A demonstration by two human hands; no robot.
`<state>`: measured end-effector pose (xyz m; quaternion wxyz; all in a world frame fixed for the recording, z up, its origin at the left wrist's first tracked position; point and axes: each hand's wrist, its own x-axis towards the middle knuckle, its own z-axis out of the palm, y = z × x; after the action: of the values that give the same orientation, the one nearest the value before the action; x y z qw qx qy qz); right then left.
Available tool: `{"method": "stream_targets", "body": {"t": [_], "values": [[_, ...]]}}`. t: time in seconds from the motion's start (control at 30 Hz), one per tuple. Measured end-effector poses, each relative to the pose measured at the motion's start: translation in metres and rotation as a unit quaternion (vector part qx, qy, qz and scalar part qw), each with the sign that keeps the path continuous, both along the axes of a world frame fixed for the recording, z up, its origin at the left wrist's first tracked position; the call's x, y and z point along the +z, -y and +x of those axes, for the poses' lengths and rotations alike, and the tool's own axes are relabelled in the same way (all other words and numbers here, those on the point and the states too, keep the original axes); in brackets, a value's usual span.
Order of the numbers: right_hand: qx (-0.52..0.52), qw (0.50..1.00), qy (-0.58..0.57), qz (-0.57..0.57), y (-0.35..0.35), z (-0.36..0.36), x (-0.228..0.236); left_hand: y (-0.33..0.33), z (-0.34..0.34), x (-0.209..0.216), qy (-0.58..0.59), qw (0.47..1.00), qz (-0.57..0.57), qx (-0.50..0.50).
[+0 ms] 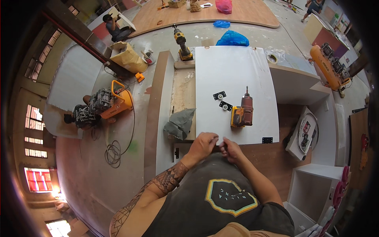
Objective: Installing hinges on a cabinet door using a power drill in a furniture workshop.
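Lying just beyond the curled fingers point(224, 146) is a white panel point(213, 73).

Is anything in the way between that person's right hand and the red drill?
Nothing visible: between the right hand and the red drill lies only the white board. Two black plates lie left of the drill, off that path.

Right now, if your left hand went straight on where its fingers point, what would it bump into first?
The left hand would probably meet the right hand first, just to its right, though depth is unclear here.
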<state>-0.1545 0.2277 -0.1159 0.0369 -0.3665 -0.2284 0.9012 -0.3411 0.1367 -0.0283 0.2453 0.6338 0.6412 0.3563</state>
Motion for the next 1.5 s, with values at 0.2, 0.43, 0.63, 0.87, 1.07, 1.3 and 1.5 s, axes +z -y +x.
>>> {"method": "stream_targets", "body": {"t": [0.2, 0.43, 0.63, 0.87, 1.07, 1.3, 1.5], "values": [[-0.179, 0.982, 0.041, -0.042, 0.001, 0.082, -0.029, -0.054, -0.006, -0.049, 0.042, 0.995, -0.024, 0.092], [-0.238, 0.965, 0.09, 0.059, -0.005, 0.148, 0.004, -0.127, 0.035, -0.068, 0.095, 0.992, -0.003, 0.08], [-0.296, 0.954, -0.021, 0.034, -0.037, 0.174, 0.013, -0.145, 0.057, -0.068, 0.183, 0.983, -0.004, 0.005], [-0.318, 0.947, -0.047, 0.014, -0.073, 0.19, 0.016, -0.152, 0.084, -0.062, 0.173, 0.983, -0.031, 0.055], [-0.366, 0.918, -0.152, -0.014, -0.099, 0.186, 0.037, -0.116, 0.106, 0.004, -0.061, 0.981, 0.162, -0.085], [-0.347, 0.917, -0.194, 0.014, -0.092, 0.158, 0.075, -0.075, 0.114, 0.018, -0.063, 0.984, -0.133, -0.096], [-0.38, 0.907, -0.146, -0.106, -0.066, 0.153, 0.05, -0.053, 0.11, 0.015, 0.036, 0.99, -0.107, -0.085]]}}
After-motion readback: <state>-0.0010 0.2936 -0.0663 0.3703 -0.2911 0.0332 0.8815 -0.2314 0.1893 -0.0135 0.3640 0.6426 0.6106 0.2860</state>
